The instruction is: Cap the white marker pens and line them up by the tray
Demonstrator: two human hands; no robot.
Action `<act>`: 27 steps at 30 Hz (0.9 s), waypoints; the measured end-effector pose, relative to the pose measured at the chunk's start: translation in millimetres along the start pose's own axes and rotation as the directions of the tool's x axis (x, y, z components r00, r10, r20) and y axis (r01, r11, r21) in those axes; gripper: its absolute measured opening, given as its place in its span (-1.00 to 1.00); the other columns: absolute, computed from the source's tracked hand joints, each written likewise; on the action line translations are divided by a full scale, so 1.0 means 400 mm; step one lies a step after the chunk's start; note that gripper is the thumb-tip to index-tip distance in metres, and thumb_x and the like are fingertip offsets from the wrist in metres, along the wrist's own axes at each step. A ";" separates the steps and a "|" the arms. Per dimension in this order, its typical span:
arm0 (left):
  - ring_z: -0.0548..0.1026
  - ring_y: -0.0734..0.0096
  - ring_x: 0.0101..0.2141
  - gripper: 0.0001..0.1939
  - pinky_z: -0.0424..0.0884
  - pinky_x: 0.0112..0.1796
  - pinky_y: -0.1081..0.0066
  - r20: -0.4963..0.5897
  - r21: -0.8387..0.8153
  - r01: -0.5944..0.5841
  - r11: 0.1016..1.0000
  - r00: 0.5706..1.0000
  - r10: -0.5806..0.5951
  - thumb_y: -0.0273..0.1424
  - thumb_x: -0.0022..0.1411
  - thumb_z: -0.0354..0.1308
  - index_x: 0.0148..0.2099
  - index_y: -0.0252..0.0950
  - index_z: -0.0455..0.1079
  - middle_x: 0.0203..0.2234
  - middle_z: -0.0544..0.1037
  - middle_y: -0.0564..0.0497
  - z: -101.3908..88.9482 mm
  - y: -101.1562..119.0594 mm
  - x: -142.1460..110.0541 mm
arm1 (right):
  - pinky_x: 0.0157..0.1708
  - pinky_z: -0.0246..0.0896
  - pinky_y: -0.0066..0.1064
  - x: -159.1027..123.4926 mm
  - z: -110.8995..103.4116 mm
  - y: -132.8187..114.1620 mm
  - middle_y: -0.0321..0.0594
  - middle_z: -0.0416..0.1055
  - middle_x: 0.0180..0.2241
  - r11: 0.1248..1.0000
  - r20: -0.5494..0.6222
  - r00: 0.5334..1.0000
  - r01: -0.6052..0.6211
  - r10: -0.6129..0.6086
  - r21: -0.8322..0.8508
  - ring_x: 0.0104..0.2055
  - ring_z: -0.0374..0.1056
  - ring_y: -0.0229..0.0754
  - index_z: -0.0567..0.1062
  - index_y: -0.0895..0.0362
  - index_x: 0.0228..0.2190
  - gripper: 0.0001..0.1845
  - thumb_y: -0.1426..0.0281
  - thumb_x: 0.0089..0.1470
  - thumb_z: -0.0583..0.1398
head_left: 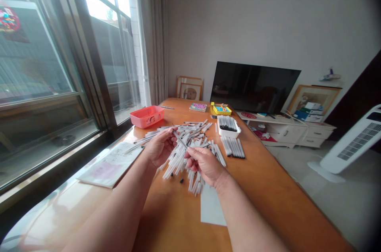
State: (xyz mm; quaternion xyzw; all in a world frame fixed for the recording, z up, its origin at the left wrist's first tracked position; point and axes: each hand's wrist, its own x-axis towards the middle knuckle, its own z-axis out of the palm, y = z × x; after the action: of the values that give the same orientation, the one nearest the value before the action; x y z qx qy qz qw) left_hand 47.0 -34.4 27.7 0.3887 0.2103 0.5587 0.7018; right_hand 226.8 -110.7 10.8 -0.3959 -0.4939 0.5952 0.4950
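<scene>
A slim white pen with a dark tip (180, 139) runs between my left hand (160, 147) and my right hand (205, 165), and the fingers of both close on it. Under and beyond my hands spreads a loose heap of similar white pens (190, 145) on the orange wooden table (268, 176). A few small black caps (181, 181) lie at the heap's near edge. To the right of it, a white tray (228, 131) holds black-tipped pens, and a neat row of pens (233, 147) lies in front of it.
A pink plastic box (147, 116) stands at the far left of the table. Papers (110, 166) lie by the window, and a white sheet (212, 206) lies near me. A book (198, 107) and a yellow box (221, 109) sit at the far end.
</scene>
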 end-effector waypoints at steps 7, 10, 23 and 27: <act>0.36 0.63 -0.52 -0.76 0.31 -0.47 0.59 -0.124 0.069 -0.035 0.997 0.991 0.044 -0.40 0.04 0.47 -0.27 -0.40 0.54 -0.50 0.47 0.06 -0.011 -0.002 0.010 | -0.44 0.15 -0.43 0.009 0.001 0.009 -0.29 0.48 -0.51 0.917 -0.191 0.952 0.157 -0.239 -0.366 -0.50 0.28 -0.26 0.49 0.11 -0.42 -0.69 0.12 0.14 0.26; 0.27 0.63 -0.55 -0.69 0.20 -0.50 0.56 -0.205 0.261 -0.058 0.964 0.972 0.114 -0.29 0.01 0.47 -0.41 -0.35 0.42 -0.57 0.40 0.11 -0.010 0.000 0.004 | -0.45 0.10 -0.41 0.008 0.001 0.009 -0.34 0.41 -0.56 0.787 -0.212 0.886 0.230 -0.413 -0.572 -0.49 0.23 -0.23 0.48 0.08 -0.46 -0.73 0.16 0.15 0.25; 0.05 0.50 -0.63 -0.43 0.00 -0.55 0.39 -0.095 0.751 0.014 0.660 0.992 0.087 0.12 0.24 0.11 -0.54 -0.20 0.10 -0.68 0.14 0.16 -0.016 0.016 -0.008 | -0.39 0.20 -0.45 0.007 -0.022 -0.017 -0.30 0.50 -0.48 0.969 -0.280 0.928 0.223 -0.244 -0.107 -0.45 0.32 -0.28 0.51 0.12 -0.39 -0.75 0.21 0.02 0.36; 0.18 0.48 -0.63 -0.38 0.09 -0.53 0.40 -0.133 0.726 0.056 0.685 0.989 0.061 0.20 0.27 0.01 -0.54 -0.23 0.21 -0.68 0.28 0.08 -0.014 0.009 -0.010 | -0.43 0.15 -0.48 0.007 -0.028 -0.023 -0.30 0.49 -0.52 0.982 -0.335 0.925 0.185 -0.182 -0.023 -0.49 0.28 -0.32 0.50 0.13 -0.40 -0.71 0.22 -0.05 0.41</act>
State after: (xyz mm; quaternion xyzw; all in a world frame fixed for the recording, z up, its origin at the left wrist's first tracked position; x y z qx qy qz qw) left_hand 39.5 -36.2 26.5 0.5934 0.4650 0.4574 0.4717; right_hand 238.7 -105.6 17.5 -0.4412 -0.4346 0.4724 0.6271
